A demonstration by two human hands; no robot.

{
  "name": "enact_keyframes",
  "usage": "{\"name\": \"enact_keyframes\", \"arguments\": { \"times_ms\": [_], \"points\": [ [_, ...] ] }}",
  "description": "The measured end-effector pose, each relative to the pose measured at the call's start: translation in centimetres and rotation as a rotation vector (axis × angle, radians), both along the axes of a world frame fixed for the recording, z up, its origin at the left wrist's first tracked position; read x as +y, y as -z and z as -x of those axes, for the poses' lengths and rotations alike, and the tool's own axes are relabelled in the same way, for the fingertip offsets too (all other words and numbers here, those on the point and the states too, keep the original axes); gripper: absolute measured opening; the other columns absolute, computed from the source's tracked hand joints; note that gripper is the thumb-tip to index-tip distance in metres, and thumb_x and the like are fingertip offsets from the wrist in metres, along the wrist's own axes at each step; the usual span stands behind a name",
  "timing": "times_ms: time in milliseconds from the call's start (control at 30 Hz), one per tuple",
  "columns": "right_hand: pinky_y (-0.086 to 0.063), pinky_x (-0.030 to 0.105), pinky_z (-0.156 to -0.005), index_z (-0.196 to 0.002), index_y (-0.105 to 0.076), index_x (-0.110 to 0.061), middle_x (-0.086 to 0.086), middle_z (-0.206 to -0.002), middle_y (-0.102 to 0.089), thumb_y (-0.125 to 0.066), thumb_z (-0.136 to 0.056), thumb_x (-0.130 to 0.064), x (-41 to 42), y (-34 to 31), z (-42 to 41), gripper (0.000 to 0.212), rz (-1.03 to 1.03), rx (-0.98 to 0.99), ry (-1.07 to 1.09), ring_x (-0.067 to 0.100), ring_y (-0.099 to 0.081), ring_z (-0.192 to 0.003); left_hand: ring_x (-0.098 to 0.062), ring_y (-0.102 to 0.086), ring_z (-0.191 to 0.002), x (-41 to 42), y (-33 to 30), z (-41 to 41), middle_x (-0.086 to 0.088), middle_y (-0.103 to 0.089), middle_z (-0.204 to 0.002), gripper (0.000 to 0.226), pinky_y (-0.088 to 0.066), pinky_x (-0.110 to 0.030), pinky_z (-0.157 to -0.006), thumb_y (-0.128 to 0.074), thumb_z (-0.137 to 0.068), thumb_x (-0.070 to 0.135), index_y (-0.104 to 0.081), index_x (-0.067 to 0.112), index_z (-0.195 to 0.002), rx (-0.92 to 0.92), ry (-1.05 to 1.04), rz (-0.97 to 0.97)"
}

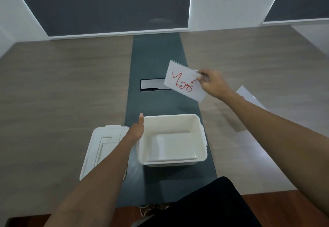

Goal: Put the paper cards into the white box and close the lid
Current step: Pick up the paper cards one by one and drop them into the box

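The white box (202,137) stands open on the dark centre strip of the table, with white cards lying flat inside it. Its lid (101,145) lies to the left, partly under my left forearm. My left hand (137,128) rests flat against the box's left wall, fingers together, holding nothing. My right hand (212,83) is raised beyond the box and pinches a white paper card (183,82) with red writing. Another card (249,96) lies on the table at the right, partly hidden by my right arm.
A rectangular cable hatch (153,85) is set into the dark strip (156,52) behind the box. Wood-grain table surface spreads to both sides. The table's near edge, a cable and my dark clothing are at the bottom.
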State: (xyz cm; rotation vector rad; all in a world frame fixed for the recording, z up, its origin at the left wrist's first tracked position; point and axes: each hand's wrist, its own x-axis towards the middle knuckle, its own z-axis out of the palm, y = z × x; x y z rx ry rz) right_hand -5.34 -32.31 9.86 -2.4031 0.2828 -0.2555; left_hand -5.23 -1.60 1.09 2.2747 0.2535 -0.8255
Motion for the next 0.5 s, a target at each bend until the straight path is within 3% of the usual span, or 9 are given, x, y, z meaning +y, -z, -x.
{"name": "enact_keyframes", "arguments": {
  "times_ms": [100, 233, 500],
  "points": [
    [-0.048, 0.017, -0.067, -0.107, -0.071, -0.011, 0.004, -0.105, -0.074, -0.054, -0.097, -0.016, 1.6, -1.1, 0.9, 0.020, -0.023, -0.037, -0.073, 0.019, -0.067, -0.091, -0.031, -0.027, -0.147, 0.2, 0.0, 0.1, -0.016, -0.028, -0.160, 0.092, -0.020, -0.042, -0.117, -0.003, -0.094, 0.070, -0.026, 0.005, -0.154, 0.019, -0.012, 0.018],
    [-0.055, 0.030, -0.085, -0.108, -0.072, -0.008, 0.003, -0.105, -0.074, -0.060, -0.095, -0.014, 3.5, -0.9, 3.1, 0.019, -0.043, -0.012, -0.178, 0.020, -0.068, -0.096, -0.031, -0.026, -0.148, 0.3, 0.1, 0.2, -0.014, -0.028, -0.161, 0.092, -0.019, -0.044, -0.118, -0.001, -0.092, 0.072, -0.026, 0.009, -0.155, 0.026, -0.030, 0.034],
    [-0.051, 0.025, -0.082, -0.105, -0.075, -0.012, -0.002, -0.102, -0.077, -0.062, -0.094, -0.018, 6.2, 2.6, 6.2, 0.018, -0.039, 0.215, -0.409, 0.011, -0.068, -0.092, -0.033, -0.033, -0.145, 0.6, 0.9, -0.4, -0.013, -0.037, -0.157, 0.106, -0.022, -0.048, -0.119, 0.002, -0.080, 0.084, -0.043, 0.017, -0.149, 0.050, -0.003, 0.055]
  ]
}}
